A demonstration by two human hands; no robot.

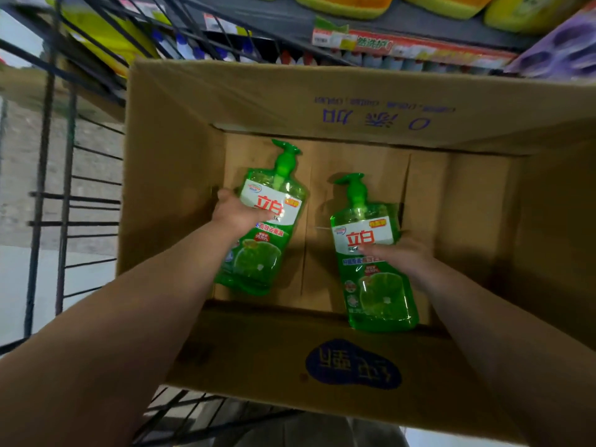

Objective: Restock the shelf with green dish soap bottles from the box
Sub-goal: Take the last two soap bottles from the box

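A big brown cardboard box [167, 188] sits open in front of the person, with its flaps folded out. Blue writing is on the far flap and a dark blue patch is on the near flap.

Two green dish soap bottles are inside the box, and both arms reach down into it. The left hand [235, 211] grips the left bottle [254, 262] around its middle, with the thumb lying across the white label. This bottle leans a bit, and its green pump top points to the far side of the box. The right hand [409, 256] grips the right bottle [380, 295] from its right side, with the thumb on the front just under the white label. Its pump top points to the far side too. Each bottle has red letters on the label and a picture of a cut lime lower down. The two bottles are apart, with bare box bottom between them. I cannot tell if the bottles rest on the bottom of the box or are lifted a little.

Past the box is the shelf [290, 14]. Yellow-green tubs [342, 4] stand on it, and a strip of price tags [419, 48] runs along its front edge. Under it are small bottles with blue caps [193, 50]. A purple pack [564, 50] is at the top right. A black wire rack [48, 188] stands to the left of the box.
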